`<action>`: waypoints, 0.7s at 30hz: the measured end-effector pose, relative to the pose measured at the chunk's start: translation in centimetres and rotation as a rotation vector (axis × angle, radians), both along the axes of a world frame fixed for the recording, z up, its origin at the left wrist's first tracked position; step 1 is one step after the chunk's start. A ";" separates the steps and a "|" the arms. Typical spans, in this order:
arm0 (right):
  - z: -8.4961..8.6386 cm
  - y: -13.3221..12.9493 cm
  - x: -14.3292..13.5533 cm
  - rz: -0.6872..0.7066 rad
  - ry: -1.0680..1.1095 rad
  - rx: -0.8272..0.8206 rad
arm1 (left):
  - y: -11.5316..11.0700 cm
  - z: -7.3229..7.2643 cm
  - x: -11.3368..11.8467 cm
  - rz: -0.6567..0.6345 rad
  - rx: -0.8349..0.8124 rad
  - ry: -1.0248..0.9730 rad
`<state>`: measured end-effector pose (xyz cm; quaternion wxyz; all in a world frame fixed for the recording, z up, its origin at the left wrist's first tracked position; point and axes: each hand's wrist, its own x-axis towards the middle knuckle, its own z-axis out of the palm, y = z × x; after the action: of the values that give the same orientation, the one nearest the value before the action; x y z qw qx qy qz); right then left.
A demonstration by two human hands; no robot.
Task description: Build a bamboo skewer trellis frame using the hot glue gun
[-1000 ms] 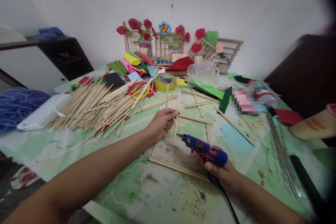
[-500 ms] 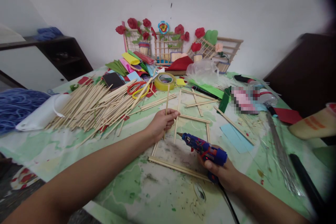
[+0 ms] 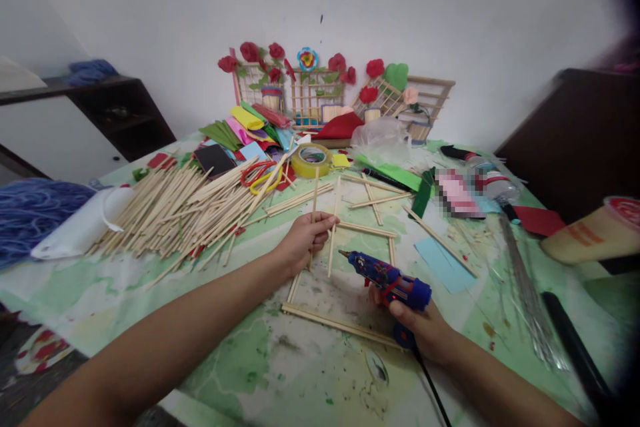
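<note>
My left hand [image 3: 309,240] is closed on a thin wooden stick [image 3: 315,193] that stands up out of the fingers. Its fingertips touch a second stick [image 3: 332,250], which slants beside the hand. Below and around lies a frame of sticks [image 3: 345,327] on the table. In my right hand [image 3: 413,317] is a blue glue gun [image 3: 385,277], its nozzle pointing left toward the second stick, with a gap between. A black cord runs down from the gun's handle.
Loose sticks [image 3: 170,210] are heaped at the left, near scissors [image 3: 263,177] and a tape roll [image 3: 311,159]. Blue paper [image 3: 445,263], metal wires [image 3: 530,293] and a cup [image 3: 590,230] lie right. Stick lattices with paper flowers [image 3: 320,97] lean on the wall.
The view has shifted slightly. Both hands keep their holds on the stick and the glue gun, and the gun's nozzle sits slightly farther from the second stick.
</note>
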<state>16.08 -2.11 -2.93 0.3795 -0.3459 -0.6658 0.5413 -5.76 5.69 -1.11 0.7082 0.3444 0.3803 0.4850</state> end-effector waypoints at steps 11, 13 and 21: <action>3.4 2.1 6.2 -0.543 -1.068 0.575 | 3.0 4.3 -5.7 0.275 0.145 -0.141; 3.5 2.3 7.1 -0.586 -1.339 0.564 | 3.4 4.0 -6.1 0.298 0.156 -0.143; 2.4 1.7 9.8 -0.665 -1.611 0.409 | 3.5 2.9 -5.4 0.251 0.136 -0.076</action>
<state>25.85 -0.42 -0.57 -0.0116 -0.7218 -0.6792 -0.1327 -11.20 9.15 1.77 0.6308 0.3227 0.3598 0.6070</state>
